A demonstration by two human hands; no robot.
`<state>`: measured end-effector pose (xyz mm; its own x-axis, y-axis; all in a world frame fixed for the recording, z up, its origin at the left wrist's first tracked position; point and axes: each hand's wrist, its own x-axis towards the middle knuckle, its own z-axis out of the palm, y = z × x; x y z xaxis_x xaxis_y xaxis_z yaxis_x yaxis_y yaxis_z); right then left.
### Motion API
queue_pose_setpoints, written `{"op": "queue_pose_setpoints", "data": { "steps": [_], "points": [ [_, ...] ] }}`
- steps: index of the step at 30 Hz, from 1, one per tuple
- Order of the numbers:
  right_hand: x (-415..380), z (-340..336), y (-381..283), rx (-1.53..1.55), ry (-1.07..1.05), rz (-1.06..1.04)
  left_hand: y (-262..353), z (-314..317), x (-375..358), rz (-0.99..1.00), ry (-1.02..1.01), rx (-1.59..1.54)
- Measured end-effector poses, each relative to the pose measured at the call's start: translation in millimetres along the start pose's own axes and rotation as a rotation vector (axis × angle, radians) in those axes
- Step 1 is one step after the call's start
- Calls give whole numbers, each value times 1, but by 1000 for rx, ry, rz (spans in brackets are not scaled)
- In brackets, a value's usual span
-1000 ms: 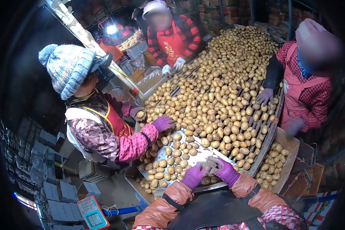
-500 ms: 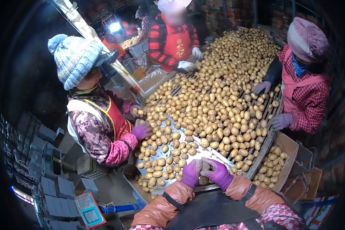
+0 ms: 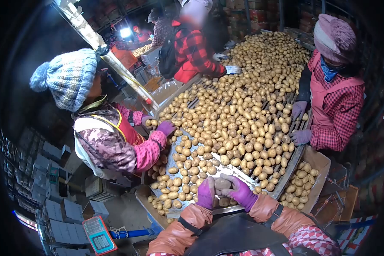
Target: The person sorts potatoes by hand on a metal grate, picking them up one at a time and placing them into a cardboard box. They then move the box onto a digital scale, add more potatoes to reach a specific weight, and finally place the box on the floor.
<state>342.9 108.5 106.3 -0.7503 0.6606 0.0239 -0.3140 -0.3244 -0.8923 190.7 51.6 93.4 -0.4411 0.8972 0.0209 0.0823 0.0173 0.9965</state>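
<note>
Both my hands wear purple gloves with grey, dirt-stained fingers and meet over the near edge of a sorting table point(image 3: 234, 208). A dusty potato point(image 3: 222, 184) sits between them. My left hand point(image 3: 206, 192) is closed against its left side, the fingers partly hidden. From the right, my right hand point(image 3: 242, 193) curls its fingers and thumb round the same potato. Just below, another potato point(image 3: 224, 202) lies between my wrists. Loose potatoes point(image 3: 187, 170) cover the metal sheet to the left of my hands, and a thick layer of potatoes point(image 3: 251, 102) spreads over the slatted bed beyond.
A person in a knitted hat point(image 3: 106, 123) works at the left edge, hands among potatoes. Another person point(image 3: 337, 94) stands at the right, a third point(image 3: 196, 47) at the far side. A carton of potatoes point(image 3: 324, 164) stands right; a scale point(image 3: 99, 234) is lower left.
My hands have moved slightly apart, showing the potato between them. The left person leans in with a hand farther over the potatoes. The far person has turned and reaches onto the bed.
</note>
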Motion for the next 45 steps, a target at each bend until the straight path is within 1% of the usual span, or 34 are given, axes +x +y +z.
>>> {"op": "queue_pose_setpoints", "data": {
  "steps": [1,2,3,4,5,6,8,9,11,13,14,17,18,20,21,23,26,28,29,31,33,34,35,37,38,41,42,45],
  "points": [
    [1,-5,-2,50,-2,37,-5,0,-2,28,6,13],
    [2,-11,-3,99,-6,75,-8,5,-4,-19,26,-82],
    [5,-15,-4,77,-10,87,-3,7,-3,-71,47,-178],
    [5,-20,-3,55,-19,97,5,6,-7,-73,10,-163],
    [6,-22,-2,35,-27,107,11,5,-8,-59,-21,-76],
    [4,-16,-6,-22,10,71,15,4,-11,-47,-54,12],
    [1,-21,2,-75,35,155,11,4,-15,-18,-126,211],
    [2,-23,4,-103,46,196,10,3,-15,-9,-134,232],
    [2,-26,10,-44,38,117,11,-5,-14,2,-155,277],
    [5,-34,21,-12,39,45,8,-26,-21,-69,-123,185],
    [3,-34,21,-32,98,82,6,-40,-29,-102,-106,139],
    [-4,-61,35,111,116,58,-4,-94,-59,-101,51,175],
    [-7,-49,15,158,142,99,-16,-116,-73,-108,121,203],
    [-8,-33,-5,78,272,127,-72,-173,-104,-77,306,286],
    [-7,-29,-6,38,334,141,-71,-182,-113,-117,391,625],
    [-4,-27,-1,113,292,109,-60,-192,-130,-195,549,1309],
    [2,-26,8,154,213,87,-85,-203,-137,-53,393,1385],
    [4,-27,22,141,195,115,-84,-186,-124,93,215,1250],
    [5,-26,26,134,187,128,-78,-173,-112,166,127,1179],
    [8,-19,26,159,161,164,-49,-137,-81,256,-32,882],
    [9,-8,18,171,151,165,3,-90,-54,430,-70,714],
    [13,-18,25,140,97,237,8,-75,-44,468,-112,721],
    [13,-18,29,88,153,209,10,-61,-37,508,-154,727],
    [12,-14,36,-14,273,152,17,-35,-20,528,-228,667],
    [11,-25,50,-15,264,163,19,-23,-16,538,-267,636],
    [8,-22,49,109,370,74,24,6,-15,332,-346,554],
    [5,-25,45,104,382,89,21,11,-16,343,-334,569],
    [-3,-26,24,0,383,326,13,15,-15,390,-326,672]
  ]
}}
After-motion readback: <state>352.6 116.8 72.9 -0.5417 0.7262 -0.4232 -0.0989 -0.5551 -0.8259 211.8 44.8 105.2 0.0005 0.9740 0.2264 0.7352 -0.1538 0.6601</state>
